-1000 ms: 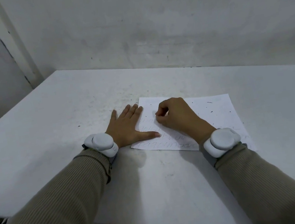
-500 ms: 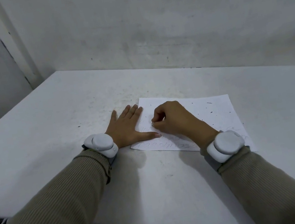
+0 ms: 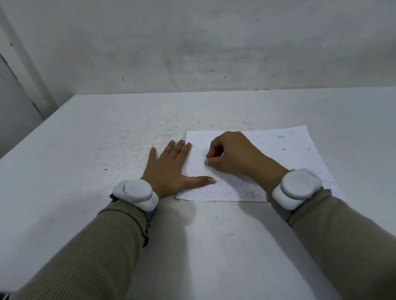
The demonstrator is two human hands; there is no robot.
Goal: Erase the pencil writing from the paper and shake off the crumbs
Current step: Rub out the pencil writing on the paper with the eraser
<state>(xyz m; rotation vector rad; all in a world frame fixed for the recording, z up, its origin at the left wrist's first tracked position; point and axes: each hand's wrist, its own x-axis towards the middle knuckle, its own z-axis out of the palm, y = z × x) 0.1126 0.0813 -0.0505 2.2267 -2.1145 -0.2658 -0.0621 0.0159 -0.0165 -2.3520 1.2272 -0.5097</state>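
Nearest the camera, ribbed khaki sleeves end in smooth, rounded white wrist units. Just beyond them the near edge of the paper carries lines of faint pencil writing not yet rubbed out. The sheet lies flat on the table, thin and uncreased, slightly askew to the table's edge. The left hand is spread flat, with the palm on the table just beside the sheet's left edge and the thumb stretched across the near left corner to pin it. The right hand is curled, its fingertips pinching something small with a dark tip. This is presumably the eraser, though most of it is hidden, and it presses on the sheet's left half. The erasing looks partway done, with the nearer lines left. Short strokes away from the pinning thumb, under moderate pressure, should stop such thin paper buckling or tearing. The left hand would do well to sit close to whichever line is being worked. Farther up, dark crumbs lie scattered over the sheet's far right part, awaiting the shake. The table is matt white, scuffed and speckled, and behind it stands a blotchy plastered wall.
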